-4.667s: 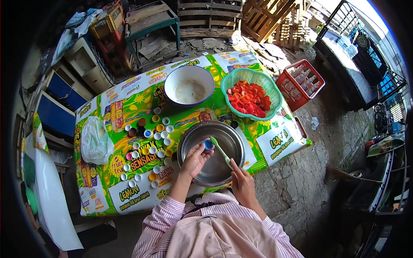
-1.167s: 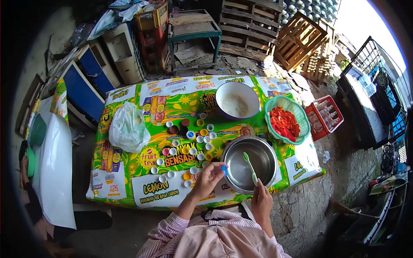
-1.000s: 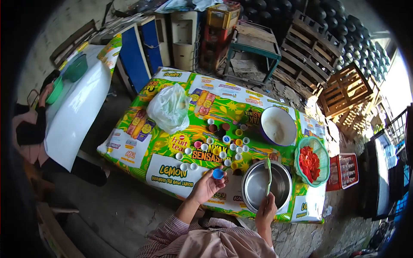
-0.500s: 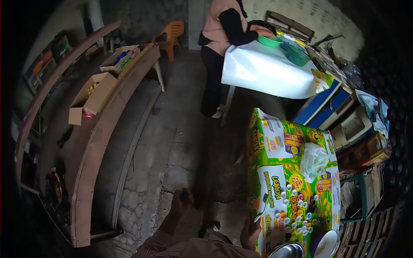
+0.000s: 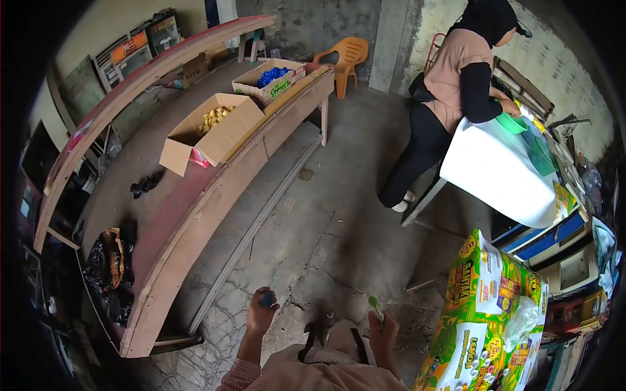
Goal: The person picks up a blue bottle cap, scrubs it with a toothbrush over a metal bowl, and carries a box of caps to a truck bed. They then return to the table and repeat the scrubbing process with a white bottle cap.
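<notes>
My left hand [image 5: 262,314] is over the floor, its fingers closed around a small dark blue lump [image 5: 266,300] whose kind I cannot make out. To the right, my right hand [image 5: 383,329] grips a slim green-and-white tool [image 5: 375,306] with a rounded green end pointing up. It could be a small spoon or brush; the frames do not settle which. Right of that hand stands a table with a green and yellow printed cover [image 5: 450,319]. A crumpled clear plastic bag [image 5: 521,318] and several small white caps [image 5: 484,362] lie on this cover.
A long bench [image 5: 195,228] curves along the left, carrying a carton of gold pieces [image 5: 218,118] and another of blue pieces [image 5: 272,77]. A person [image 5: 450,98] leans over a white-covered table [image 5: 495,173] with green basins. An orange chair [image 5: 349,62] stands behind.
My view has swung left, bringing the bench and cartons closer to the middle. My right hand has come away from the printed table with the green-and-white tool. My left hand keeps the blue lump.
</notes>
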### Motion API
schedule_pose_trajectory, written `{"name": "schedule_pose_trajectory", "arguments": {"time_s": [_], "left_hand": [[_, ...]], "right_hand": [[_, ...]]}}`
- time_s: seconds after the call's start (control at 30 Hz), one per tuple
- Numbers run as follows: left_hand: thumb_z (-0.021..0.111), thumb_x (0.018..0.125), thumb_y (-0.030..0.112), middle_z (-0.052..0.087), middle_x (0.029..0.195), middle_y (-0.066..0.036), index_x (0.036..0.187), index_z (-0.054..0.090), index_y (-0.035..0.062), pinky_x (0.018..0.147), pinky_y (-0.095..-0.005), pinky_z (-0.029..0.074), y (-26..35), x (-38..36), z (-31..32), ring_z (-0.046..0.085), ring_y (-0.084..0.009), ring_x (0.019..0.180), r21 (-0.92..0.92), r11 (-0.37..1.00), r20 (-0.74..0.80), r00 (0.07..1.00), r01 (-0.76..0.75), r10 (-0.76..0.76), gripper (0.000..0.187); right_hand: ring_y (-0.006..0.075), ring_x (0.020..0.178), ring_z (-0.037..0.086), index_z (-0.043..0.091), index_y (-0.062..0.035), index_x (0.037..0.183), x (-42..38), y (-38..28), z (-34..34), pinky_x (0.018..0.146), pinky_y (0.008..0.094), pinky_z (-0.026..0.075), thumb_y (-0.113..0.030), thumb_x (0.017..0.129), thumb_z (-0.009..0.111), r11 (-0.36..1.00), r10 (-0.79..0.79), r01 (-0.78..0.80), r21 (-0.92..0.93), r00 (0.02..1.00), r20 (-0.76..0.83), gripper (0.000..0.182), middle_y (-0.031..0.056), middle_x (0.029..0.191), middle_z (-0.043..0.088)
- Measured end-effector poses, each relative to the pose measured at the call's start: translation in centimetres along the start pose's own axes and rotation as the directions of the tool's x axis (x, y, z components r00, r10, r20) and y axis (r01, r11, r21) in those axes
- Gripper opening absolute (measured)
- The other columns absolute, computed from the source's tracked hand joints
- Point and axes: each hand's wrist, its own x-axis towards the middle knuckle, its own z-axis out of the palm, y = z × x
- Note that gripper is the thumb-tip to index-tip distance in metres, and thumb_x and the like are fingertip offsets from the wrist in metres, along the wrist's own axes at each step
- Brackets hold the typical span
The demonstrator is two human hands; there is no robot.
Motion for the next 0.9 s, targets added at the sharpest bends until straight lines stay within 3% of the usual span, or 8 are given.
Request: {"name": "schedule_pose_trajectory", "arguments": {"time_s": [0.07, 0.23, 0.33, 0.47, 0.53, 0.57, 0.73, 0.9], "left_hand": [[0.047, 0.083, 0.020, 0.055, 0.096, -0.007, 0.102, 0.050, 0.0077, 0.070, -0.0313, 0.043, 1.1, 2.7, 0.0, 0.051, -0.0154, 0.081, 0.080, 0.989, 0.052, 0.991, -0.128, 0.124, 0.022], [0.049, 0.085, 0.010, 0.055, 0.104, -0.008, 0.107, 0.047, 0.0075, 0.075, -0.0299, 0.045, 4.3, 9.9, 3.2, 0.052, -0.0152, 0.090, 0.168, 0.972, 0.075, 0.985, -0.166, 0.155, 0.023], [0.053, 0.083, 0.005, 0.055, 0.104, -0.007, 0.110, 0.046, 0.0070, 0.078, -0.0293, 0.045, 6.1, 15.8, 6.7, 0.052, -0.0146, 0.093, 0.247, 0.937, 0.106, 0.968, -0.249, 0.229, 0.028], [0.058, 0.078, -0.004, 0.054, 0.102, -0.006, 0.111, 0.046, 0.0066, 0.080, -0.0287, 0.045, 9.1, 25.9, 11.3, 0.053, -0.0143, 0.093, 0.381, 0.801, 0.187, 0.887, -0.461, 0.422, 0.037], [0.058, 0.077, -0.005, 0.054, 0.102, -0.006, 0.112, 0.044, 0.0061, 0.079, -0.0287, 0.045, 11.7, 31.0, 15.1, 0.053, -0.0147, 0.093, 0.402, 0.754, 0.193, 0.853, -0.520, 0.485, 0.039], [0.059, 0.077, -0.006, 0.054, 0.103, -0.006, 0.114, 0.042, 0.0055, 0.079, -0.0287, 0.045, 13.0, 32.9, 16.4, 0.054, -0.0150, 0.093, 0.441, 0.711, 0.200, 0.832, -0.548, 0.518, 0.042], [0.061, 0.075, -0.005, 0.053, 0.105, -0.009, 0.115, 0.038, 0.0035, 0.082, -0.0301, 0.045, 21.5, 44.3, 21.7, 0.055, -0.0177, 0.091, 0.440, 0.570, 0.194, 0.693, -0.694, 0.695, 0.047], [0.067, 0.069, -0.002, 0.059, 0.096, -0.013, 0.116, 0.036, -0.0001, 0.080, -0.0315, 0.046, 31.9, 53.5, 27.1, 0.059, -0.0204, 0.088, 0.778, 0.052, 0.334, 0.482, -0.626, 0.810, 0.056]], "right_hand": [[0.0104, 0.046, 0.036, 0.048, -0.0008, 0.063, 1.5, 2.0, 2.1, 0.045, 0.0297, 0.030, -0.019, 0.083, 0.057, 0.993, 0.109, -0.113, 0.041, 0.990, 0.093, 0.028, 0.0036, 0.050, 0.040], [0.0064, 0.040, 0.034, 0.056, -0.0039, 0.075, 8.9, 4.1, 7.3, 0.040, 0.0258, 0.029, -0.021, 0.092, 0.042, 0.883, 0.378, -0.446, 0.146, 0.860, 0.344, 0.028, -0.0021, 0.048, 0.038], [0.0057, 0.040, 0.037, 0.056, -0.0032, 0.091, 15.5, 4.9, 11.2, 0.039, 0.0238, 0.032, -0.020, 0.092, 0.041, 0.801, 0.355, -0.477, 0.360, 0.864, 0.356, 0.022, -0.0014, 0.054, 0.041], [0.0066, 0.043, 0.039, 0.052, -0.0031, 0.108, 26.8, 5.7, 16.4, 0.039, 0.0230, 0.033, -0.012, 0.089, 0.041, 0.878, 0.248, -0.359, 0.316, 0.907, 0.342, 0.023, -0.0012, 0.058, 0.042], [0.0072, 0.043, 0.041, 0.048, -0.0039, 0.115, 33.0, 3.7, 18.1, 0.040, 0.0238, 0.034, -0.007, 0.087, 0.042, 0.881, 0.315, -0.420, 0.219, 0.865, 0.390, 0.029, -0.0004, 0.060, 0.043], [0.0077, 0.045, 0.043, 0.046, -0.0050, 0.118, 35.5, 4.9, 19.8, 0.041, 0.0244, 0.036, -0.002, 0.085, 0.042, 0.871, 0.255, -0.377, 0.317, 0.896, 0.364, 0.033, 0.0000, 0.062, 0.044], [0.0065, 0.049, 0.042, 0.052, -0.0059, 0.112, 48.7, 3.1, 25.7, 0.045, 0.0227, 0.036, -0.006, 0.086, 0.042, 0.914, 0.191, -0.321, 0.248, 0.880, 0.435, 0.028, -0.0006, 0.063, 0.045], [0.0040, 0.048, 0.038, 0.056, -0.0052, 0.103, 57.5, 0.0, 32.1, 0.043, 0.0183, 0.031, -0.018, 0.092, 0.040, 0.861, 0.048, -0.328, 0.388, 0.813, 0.580, 0.023, -0.0025, 0.061, 0.043]]}}
